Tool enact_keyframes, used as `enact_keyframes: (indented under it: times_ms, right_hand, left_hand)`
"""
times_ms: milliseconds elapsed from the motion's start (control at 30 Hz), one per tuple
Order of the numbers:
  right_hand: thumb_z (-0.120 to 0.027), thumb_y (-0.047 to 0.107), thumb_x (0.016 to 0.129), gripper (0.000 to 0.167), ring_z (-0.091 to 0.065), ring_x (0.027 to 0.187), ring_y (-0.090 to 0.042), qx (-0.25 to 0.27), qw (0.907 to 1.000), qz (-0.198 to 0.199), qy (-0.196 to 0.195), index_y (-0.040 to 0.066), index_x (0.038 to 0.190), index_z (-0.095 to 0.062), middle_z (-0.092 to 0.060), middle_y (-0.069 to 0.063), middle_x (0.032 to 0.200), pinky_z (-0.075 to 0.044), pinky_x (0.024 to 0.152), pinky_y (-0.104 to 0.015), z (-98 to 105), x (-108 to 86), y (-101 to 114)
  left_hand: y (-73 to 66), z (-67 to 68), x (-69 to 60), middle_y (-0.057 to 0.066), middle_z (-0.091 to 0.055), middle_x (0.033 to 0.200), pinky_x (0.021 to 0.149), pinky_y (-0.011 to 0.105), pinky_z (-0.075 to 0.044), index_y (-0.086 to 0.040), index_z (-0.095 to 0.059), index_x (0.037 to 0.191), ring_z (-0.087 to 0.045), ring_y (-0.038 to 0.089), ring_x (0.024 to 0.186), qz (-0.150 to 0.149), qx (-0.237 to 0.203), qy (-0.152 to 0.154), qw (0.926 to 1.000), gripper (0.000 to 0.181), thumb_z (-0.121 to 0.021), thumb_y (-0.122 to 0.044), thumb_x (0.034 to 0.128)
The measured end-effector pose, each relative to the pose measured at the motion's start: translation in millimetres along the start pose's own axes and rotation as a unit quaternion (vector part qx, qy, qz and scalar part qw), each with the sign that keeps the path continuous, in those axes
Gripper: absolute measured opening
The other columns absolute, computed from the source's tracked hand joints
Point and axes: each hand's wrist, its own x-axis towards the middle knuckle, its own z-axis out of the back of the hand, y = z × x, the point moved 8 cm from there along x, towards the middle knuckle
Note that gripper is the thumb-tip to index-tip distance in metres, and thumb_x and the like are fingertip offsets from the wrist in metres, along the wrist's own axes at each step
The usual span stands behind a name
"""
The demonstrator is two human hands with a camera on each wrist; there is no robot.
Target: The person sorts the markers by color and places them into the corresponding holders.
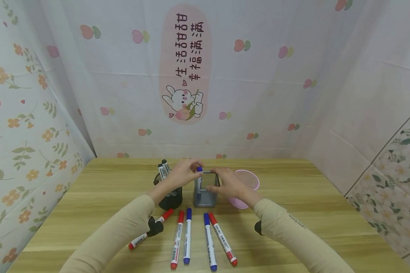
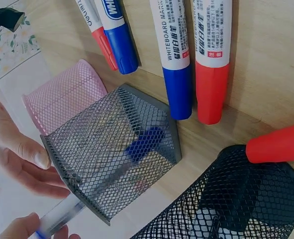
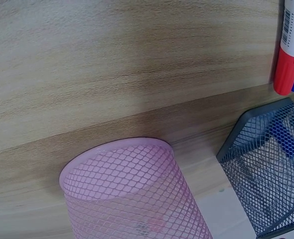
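A blue whiteboard marker (image 1: pixel 199 182) stands inside a grey square mesh pen holder (image 1: pixel 205 201). My left hand (image 1: pixel 182 174) pinches the marker's upper end between thumb and fingers. In the left wrist view the marker's lower blue end (image 2: pixel 146 143) shows through the mesh, near the bottom. My right hand (image 1: pixel 230 184) holds the holder at its right side by the rim, thumb toward the front. The left wrist view also shows this right hand (image 2: pixel 17 149) at the rim. In the right wrist view the grey holder (image 3: pixel 266 174) appears, but neither hand is clearly visible.
A black mesh holder (image 1: pixel 172 201) with black-capped markers (image 1: pixel 162 170) stands left of the grey one, a pink mesh holder (image 1: pixel 238 203) right of it. In front lie red markers (image 1: pixel 177 240) and blue markers (image 1: pixel 210 242). A patterned curtain (image 1: pixel 259 94) hangs behind the table.
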Motion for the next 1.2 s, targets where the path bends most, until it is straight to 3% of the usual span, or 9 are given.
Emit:
enact_keyframes:
  times_ms: [200,367,533,667,967,1200]
  right_hand:
    - [-0.065,0.035,0.078,0.061,-0.042,0.112,-0.032,0.0,1.0,-0.004,0.0,-0.001,0.124,-0.046,-0.051,-0.013,0.12,-0.031,0.092,-0.047,0.1,0.0,0.7]
    - [-0.066,0.036,0.078,0.06,-0.045,0.11,-0.029,-0.009,0.9999,-0.006,-0.001,0.001,0.123,-0.047,-0.053,-0.011,0.115,-0.033,0.091,-0.045,-0.1,0.4,0.7]
    - [-0.066,0.036,0.077,0.06,-0.046,0.108,-0.028,-0.01,0.9999,-0.01,-0.001,0.002,0.123,-0.047,-0.054,-0.01,0.113,-0.034,0.09,-0.044,-1.1,0.9,-0.4]
    - [-0.066,0.036,0.077,0.061,-0.045,0.11,-0.029,-0.011,0.9999,-0.003,-0.004,0.001,0.123,-0.047,-0.053,-0.011,0.116,-0.034,0.091,-0.044,-1.0,0.8,-0.2]
    - [-0.066,0.037,0.077,0.062,-0.047,0.106,-0.028,-0.009,0.9999,0.001,-0.006,0.001,0.123,-0.047,-0.055,-0.01,0.112,-0.036,0.088,-0.043,-1.3,1.6,-2.2]
    - [-0.066,0.034,0.078,0.061,-0.045,0.108,-0.03,0.009,0.9999,0.004,-0.005,-0.001,0.123,-0.046,-0.054,-0.012,0.113,-0.035,0.089,-0.045,-1.3,0.7,-0.8]
  left_hand:
    - [1.4,4.5,-3.5,0.001,-0.061,0.094,0.071,0.033,-0.044,-0.007,-0.06,0.104,-0.055,0.017,0.085,0.019,-0.004,-0.005,0.9998,0.025,-0.063,-0.017,0.0813]
    - [-1.2,16.4,-9.7,0.003,-0.059,0.1,0.072,0.035,-0.043,-0.009,-0.058,0.108,-0.052,0.019,0.091,0.026,-0.021,-0.042,0.9986,0.027,-0.061,-0.019,0.0834]
    - [-10.4,31.5,-16.9,0.003,-0.058,0.101,0.078,0.037,-0.041,-0.007,-0.058,0.108,-0.052,0.02,0.092,-0.008,-0.023,-0.088,0.9958,0.027,-0.061,-0.019,0.0839]
    - [-17.7,37.9,-23.6,0.003,-0.059,0.097,0.079,0.039,-0.041,-0.006,-0.059,0.104,-0.054,0.021,0.087,-0.042,-0.032,-0.104,0.9932,0.023,-0.061,-0.017,0.0841]
    - [-29.1,39.3,-38.2,-0.001,-0.061,0.091,0.074,0.036,-0.044,-0.006,-0.062,0.097,-0.053,0.012,0.079,-0.083,-0.048,-0.104,0.99,0.016,-0.062,-0.013,0.0825]
    - [-40.0,35.3,-49.9,-0.001,-0.061,0.091,0.074,0.033,-0.044,-0.003,-0.062,0.097,-0.054,0.015,0.08,-0.1,-0.051,-0.085,0.9901,0.018,-0.062,-0.012,0.0822]
